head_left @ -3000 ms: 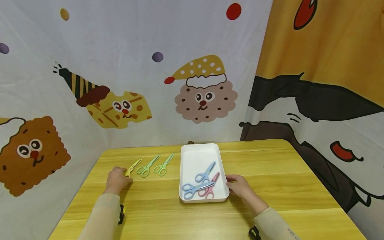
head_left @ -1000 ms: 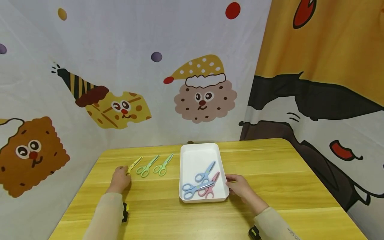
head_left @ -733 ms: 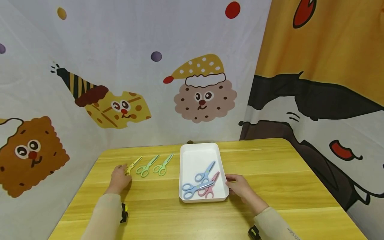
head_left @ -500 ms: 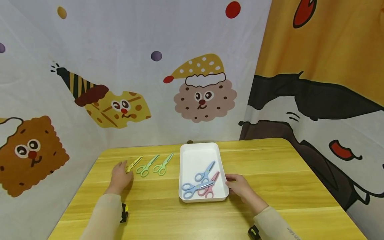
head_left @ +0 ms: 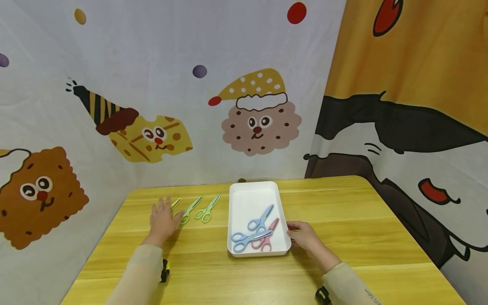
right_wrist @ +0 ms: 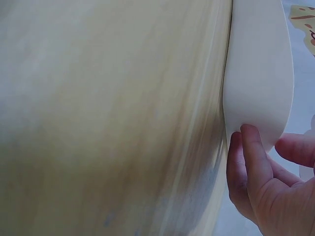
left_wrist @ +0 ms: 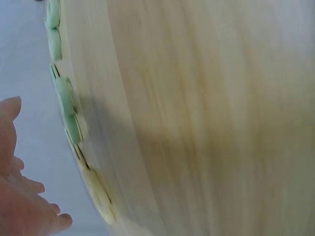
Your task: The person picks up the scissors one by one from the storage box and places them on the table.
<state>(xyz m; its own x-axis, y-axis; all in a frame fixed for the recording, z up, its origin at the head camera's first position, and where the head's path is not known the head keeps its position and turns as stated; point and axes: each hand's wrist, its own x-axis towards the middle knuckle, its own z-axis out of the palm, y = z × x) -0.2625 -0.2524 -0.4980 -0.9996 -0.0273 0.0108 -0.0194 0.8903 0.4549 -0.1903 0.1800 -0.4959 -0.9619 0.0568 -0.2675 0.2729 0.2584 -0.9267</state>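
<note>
My left hand hovers with fingers spread over the yellow scissors, whose handles it hides in the head view. In the left wrist view those yellow scissors lie flat on the table, apart from the hand. To their right lie green scissors and lighter green scissors, blades pointing away. My right hand holds the right wall of the white tray, fingers against the outside and thumb by the rim. Two blue scissors and pink scissors lie overlapping in the tray's near half.
The wooden table ends at the back against a hanging cloth printed with cartoon figures. Each wrist wears a black strap with a small device.
My left hand has come off the yellow scissors' handles, spread its fingers and moved right and up over them. The right hand and the tray have stayed put.
</note>
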